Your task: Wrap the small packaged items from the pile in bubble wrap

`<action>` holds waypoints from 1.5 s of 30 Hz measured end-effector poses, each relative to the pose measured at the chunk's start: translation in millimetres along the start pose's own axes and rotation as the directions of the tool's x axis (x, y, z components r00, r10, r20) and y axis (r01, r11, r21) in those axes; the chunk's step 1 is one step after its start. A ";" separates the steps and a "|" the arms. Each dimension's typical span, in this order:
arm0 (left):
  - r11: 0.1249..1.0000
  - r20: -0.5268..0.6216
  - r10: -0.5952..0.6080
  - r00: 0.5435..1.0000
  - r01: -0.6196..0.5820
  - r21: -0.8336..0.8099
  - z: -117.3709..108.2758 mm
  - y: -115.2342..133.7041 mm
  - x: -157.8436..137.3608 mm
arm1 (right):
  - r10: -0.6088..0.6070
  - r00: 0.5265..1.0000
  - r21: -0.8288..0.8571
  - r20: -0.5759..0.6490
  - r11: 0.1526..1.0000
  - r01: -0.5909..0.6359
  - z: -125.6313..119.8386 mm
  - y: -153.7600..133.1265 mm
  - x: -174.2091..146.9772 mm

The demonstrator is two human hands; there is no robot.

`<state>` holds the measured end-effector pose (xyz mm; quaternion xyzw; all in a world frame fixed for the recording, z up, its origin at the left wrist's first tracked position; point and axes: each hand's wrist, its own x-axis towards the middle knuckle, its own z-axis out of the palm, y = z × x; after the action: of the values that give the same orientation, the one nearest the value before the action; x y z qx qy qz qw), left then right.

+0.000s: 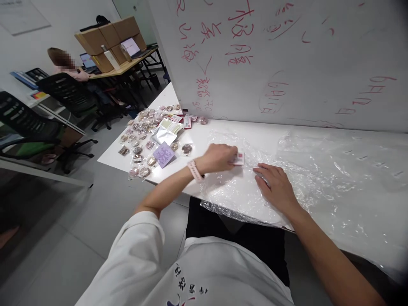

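Note:
Wrapped around a small white packet with red print (pixel 239 159), my left hand (pixel 219 158) is closed just above the clear plastic wrap (pixel 223 193). A pale pink band circles that wrist. My right hand (pixel 276 187) rests on the wrap to the right, fingers spread and holding nothing. The wrap lies crinkled over the white table (pixel 111 155) and hangs over its near edge. Left of my left hand are a purple patterned packet (pixel 164 154) and a dark wrapped piece (pixel 186 149).
Many small wrapped pieces (pixel 140 127) are heaped at the table's left end around a silver pouch (pixel 164 135). A whiteboard (pixel 255 85) with red writing stands along the back edge. At the far left, a person (pixel 73 72) sits at a desk near black chairs (pixel 66 93).

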<state>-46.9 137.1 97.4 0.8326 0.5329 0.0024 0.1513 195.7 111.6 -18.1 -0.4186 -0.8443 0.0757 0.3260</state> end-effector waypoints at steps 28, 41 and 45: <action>-0.388 0.117 -0.276 0.954 0.001 -0.922 94.8 58.6 -126.8 | 0.041 0.970 0.146 0.239 0.986 -0.077 -28.0 -38.3 32.8; 0.550 -0.155 -0.063 0.986 -0.095 -0.830 62.8 13.2 -9.3 | 0.145 0.979 -0.078 0.141 0.988 -0.135 -78.9 8.1 -51.4; 0.738 -0.254 -0.029 0.967 -0.150 -0.658 75.2 13.2 -9.7 | 0.320 0.945 -0.036 0.073 0.947 -0.318 -102.0 15.3 -42.2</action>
<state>-27.0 104.6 30.5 0.7319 0.4830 0.3028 0.3734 286.8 74.7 34.4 -0.5504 -0.7781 0.1337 0.2715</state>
